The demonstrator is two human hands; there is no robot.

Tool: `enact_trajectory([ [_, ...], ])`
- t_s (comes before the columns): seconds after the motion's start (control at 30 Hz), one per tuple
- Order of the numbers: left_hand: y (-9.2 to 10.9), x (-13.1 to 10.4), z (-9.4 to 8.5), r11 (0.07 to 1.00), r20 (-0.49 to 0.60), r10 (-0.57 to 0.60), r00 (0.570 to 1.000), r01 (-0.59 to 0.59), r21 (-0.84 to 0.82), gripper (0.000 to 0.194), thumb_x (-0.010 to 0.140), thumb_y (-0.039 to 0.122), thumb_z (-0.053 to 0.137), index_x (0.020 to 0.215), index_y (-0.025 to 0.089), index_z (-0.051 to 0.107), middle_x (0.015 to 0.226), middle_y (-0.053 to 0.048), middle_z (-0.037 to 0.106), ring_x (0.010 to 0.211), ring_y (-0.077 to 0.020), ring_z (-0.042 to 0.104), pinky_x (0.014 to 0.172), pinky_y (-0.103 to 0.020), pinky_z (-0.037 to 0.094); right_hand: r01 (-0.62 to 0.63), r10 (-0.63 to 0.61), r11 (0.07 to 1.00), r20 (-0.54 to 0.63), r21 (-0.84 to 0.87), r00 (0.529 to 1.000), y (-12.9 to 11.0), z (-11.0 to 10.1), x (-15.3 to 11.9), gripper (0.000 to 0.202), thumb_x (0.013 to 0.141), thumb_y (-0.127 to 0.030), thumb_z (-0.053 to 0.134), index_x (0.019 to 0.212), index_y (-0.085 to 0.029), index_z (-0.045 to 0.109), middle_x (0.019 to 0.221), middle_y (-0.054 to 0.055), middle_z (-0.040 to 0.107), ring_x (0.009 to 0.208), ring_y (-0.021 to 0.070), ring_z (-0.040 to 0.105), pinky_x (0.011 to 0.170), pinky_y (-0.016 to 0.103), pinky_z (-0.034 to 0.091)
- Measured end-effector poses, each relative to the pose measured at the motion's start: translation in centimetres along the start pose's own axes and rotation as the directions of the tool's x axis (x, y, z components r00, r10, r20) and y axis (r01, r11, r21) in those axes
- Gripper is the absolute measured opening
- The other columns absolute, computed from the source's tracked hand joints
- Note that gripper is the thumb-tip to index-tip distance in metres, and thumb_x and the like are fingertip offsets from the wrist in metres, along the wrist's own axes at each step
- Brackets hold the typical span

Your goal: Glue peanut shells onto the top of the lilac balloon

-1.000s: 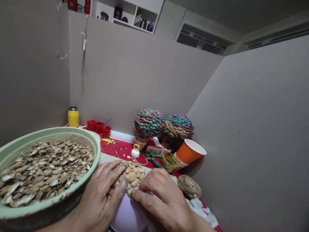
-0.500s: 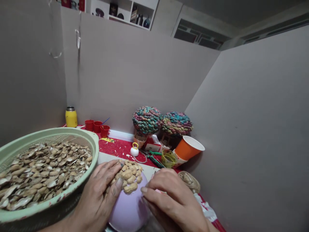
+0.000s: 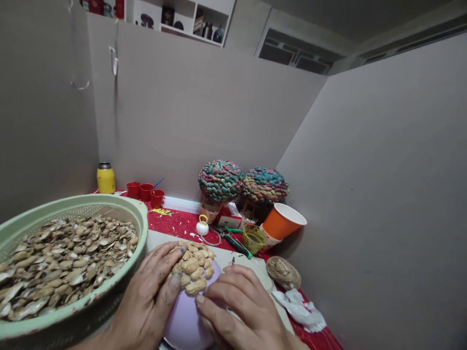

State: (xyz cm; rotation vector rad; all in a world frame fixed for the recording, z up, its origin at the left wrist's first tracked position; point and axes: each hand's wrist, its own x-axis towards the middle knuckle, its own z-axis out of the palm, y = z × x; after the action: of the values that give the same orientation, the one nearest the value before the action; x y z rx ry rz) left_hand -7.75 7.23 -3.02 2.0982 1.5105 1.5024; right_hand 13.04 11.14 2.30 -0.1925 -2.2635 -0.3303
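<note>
A smooth light purple dome stands before me, its upper part covered with tan peanut shells. My left hand curves round its left side, thumb and fingers resting on the shells. On the right, my right hand is bent against the dome, its thumb tip beside the lowest shell. The fingers are drawn together, and whatever they may hold is hidden. Beside my left hand is a green colander full of loose shell halves.
Behind stand two colourful shell-covered trees, red cups and a yellow bottle. Green-handled pliers, a yellowish glass cup, an orange paper cup, a twine coil and a crumpled white bag lie rightward. Grey walls enclose the table.
My right hand has moved left onto the dome, close to the lower edge of the shells. My left hand stays in place. More of the twine coil and white bag shows.
</note>
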Motion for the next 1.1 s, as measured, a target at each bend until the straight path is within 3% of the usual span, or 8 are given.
enact_trajectory([
  [0.33, 0.49, -0.19, -0.03, 0.998, 0.002, -0.048, 0.999, 0.048, -0.027, 0.036, 0.099, 0.036, 0.044, 0.133, 0.034, 0.058, 0.14, -0.004, 0.061, 0.129, -0.0238, 0.056, 0.109, -0.044, 0.046, -0.004, 0.004, 1.0, 0.006, 0.001, 1.0, -0.11, -0.09, 0.14, 0.019, 0.099, -0.011, 0.052, 0.095, -0.011, 0.071, 0.085, 0.008, 0.074, 0.08, 0.0186, 0.065, 0.08, 0.035, 0.049],
  [0.67, -0.37, -0.51, 0.28, 1.0, -0.01, -0.005, 1.0, 0.005, -0.026, 0.038, 0.099, 0.036, 0.044, 0.135, 0.034, 0.057, 0.141, -0.004, 0.06, 0.129, -0.0245, 0.055, 0.109, -0.044, 0.046, -0.014, 0.014, 1.0, 0.004, 0.009, 1.0, -0.19, 0.06, 0.16, 0.021, 0.099, -0.011, 0.05, 0.094, -0.01, 0.071, 0.084, 0.008, 0.073, 0.082, 0.0187, 0.064, 0.076, 0.035, 0.049],
  [0.83, 0.04, -0.25, 0.12, 0.998, -0.001, -0.057, 0.998, 0.057, -0.03, 0.037, 0.099, 0.037, 0.044, 0.134, 0.033, 0.058, 0.141, -0.004, 0.061, 0.13, -0.025, 0.055, 0.109, -0.044, 0.046, -0.029, 0.029, 0.999, 0.023, 0.022, 0.999, -0.16, 0.21, -0.2, 0.024, 0.1, -0.011, 0.047, 0.096, -0.01, 0.07, 0.086, 0.009, 0.072, 0.082, 0.0196, 0.063, 0.077, 0.036, 0.048],
  [1.1, 0.25, -0.08, 0.08, 0.994, 0.008, -0.101, 0.995, 0.101, -0.05, 0.039, 0.099, 0.042, 0.042, 0.134, 0.034, 0.058, 0.141, -0.004, 0.061, 0.131, -0.0252, 0.054, 0.11, -0.045, 0.044, -0.115, 0.113, 0.992, -0.052, -0.052, 0.992, 0.04, 0.59, -0.75, 0.017, 0.094, -0.016, 0.054, 0.1, -0.02, 0.07, 0.087, 0.005, 0.068, 0.076, 0.018, 0.062, 0.071, 0.033, 0.048],
])
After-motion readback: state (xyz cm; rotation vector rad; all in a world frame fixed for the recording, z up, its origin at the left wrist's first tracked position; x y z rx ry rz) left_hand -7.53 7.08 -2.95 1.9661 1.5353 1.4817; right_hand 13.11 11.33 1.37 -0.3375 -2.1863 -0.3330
